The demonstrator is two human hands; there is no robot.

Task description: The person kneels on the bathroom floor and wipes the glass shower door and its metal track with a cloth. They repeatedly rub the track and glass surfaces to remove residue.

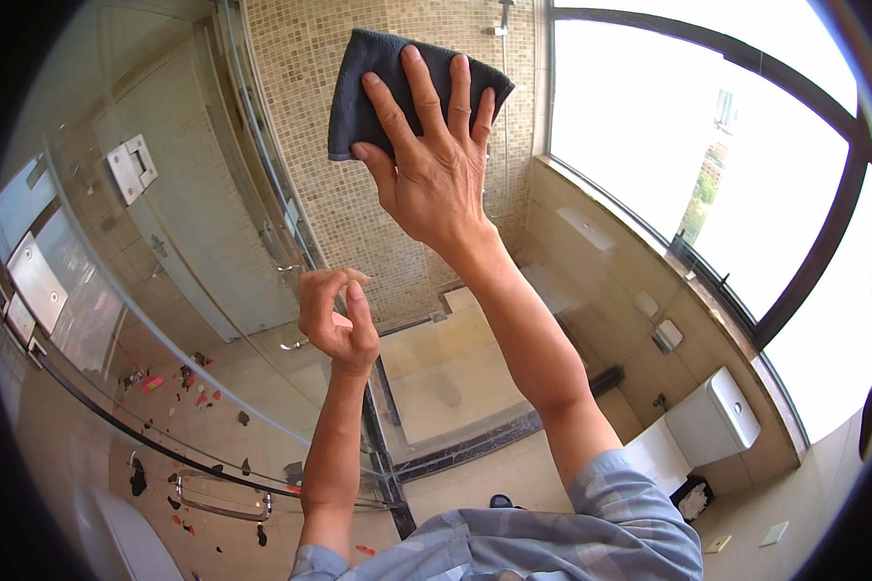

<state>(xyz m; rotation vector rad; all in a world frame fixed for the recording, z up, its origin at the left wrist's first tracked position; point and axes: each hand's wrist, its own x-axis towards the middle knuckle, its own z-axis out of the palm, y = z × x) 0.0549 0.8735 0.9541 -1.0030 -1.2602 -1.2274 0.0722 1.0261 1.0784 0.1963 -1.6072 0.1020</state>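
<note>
My right hand (pixel 436 165) is raised high with its fingers spread over a dark grey cloth (pixel 358 87). It holds the cloth flat, seemingly against a clear glass panel. The cloth is folded, and its corners stick out beyond my fingers. Lower and to the left, my left hand (pixel 337 324) is closed, its fingers curled and the thumb near the index finger. It is beside the glass shower enclosure's metal-trimmed edge; what it grips, if anything, cannot be made out.
A glass door with metal hinges (pixel 132 168) and a bar handle (pixel 225 496) stands left. Dark and red scraps (pixel 203 387) litter the tiled floor. At right are a toilet (pixel 712 416), a bin (pixel 693 496) and a large window (pixel 698 145). A stone curb (pixel 470 447) crosses below.
</note>
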